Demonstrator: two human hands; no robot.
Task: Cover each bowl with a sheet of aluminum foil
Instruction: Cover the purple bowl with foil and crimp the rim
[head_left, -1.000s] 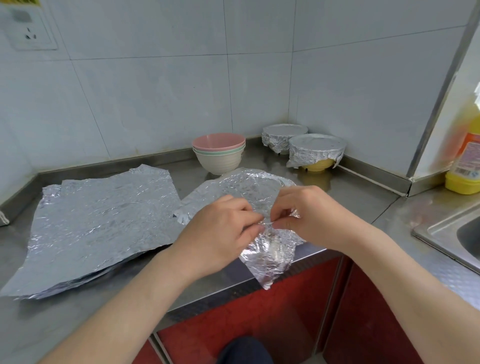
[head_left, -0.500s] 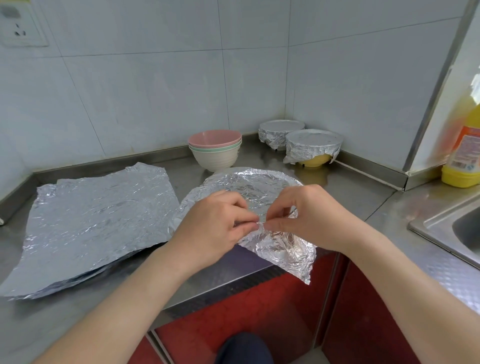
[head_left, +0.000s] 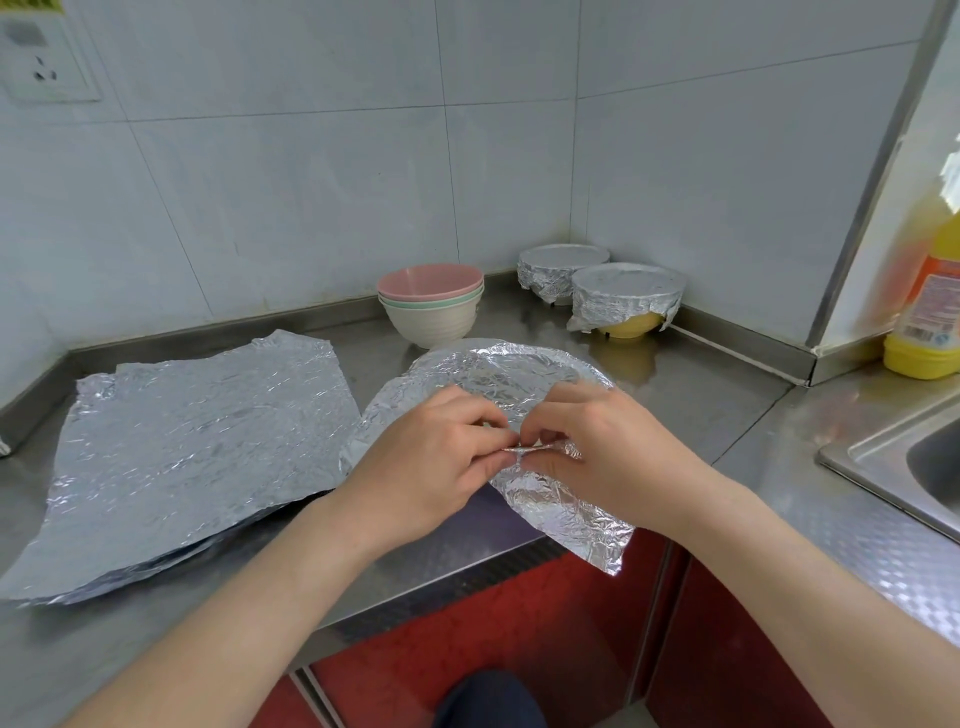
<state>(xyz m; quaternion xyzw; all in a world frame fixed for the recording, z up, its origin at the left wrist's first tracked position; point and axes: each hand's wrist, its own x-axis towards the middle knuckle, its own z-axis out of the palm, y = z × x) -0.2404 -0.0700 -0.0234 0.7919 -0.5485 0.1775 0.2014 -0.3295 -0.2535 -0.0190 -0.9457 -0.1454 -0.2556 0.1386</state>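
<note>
A crinkled foil sheet (head_left: 498, 374) lies draped over a bowl near the counter's front edge; the bowl itself is hidden under it. My left hand (head_left: 431, 462) and my right hand (head_left: 602, 447) meet at the near rim, each pinching the foil edge between thumb and fingers. A loose flap of foil (head_left: 587, 525) hangs over the counter edge. A stack of flat foil sheets (head_left: 192, 447) lies to the left. Three nested bowls (head_left: 431, 304), pink on top, stand behind. Two foil-covered bowls (head_left: 626, 296) sit in the back corner.
A steel counter (head_left: 691, 395) runs along tiled walls. A sink (head_left: 914, 457) is set in at the right, with a yellow bottle (head_left: 930, 306) behind it. Red cabinet doors (head_left: 519, 623) are below the counter. A wall socket (head_left: 47, 67) is at upper left.
The hanging foil flap has swung from below my hands toward the right. Both hands stay pinched together at the near rim, crimping the foil.
</note>
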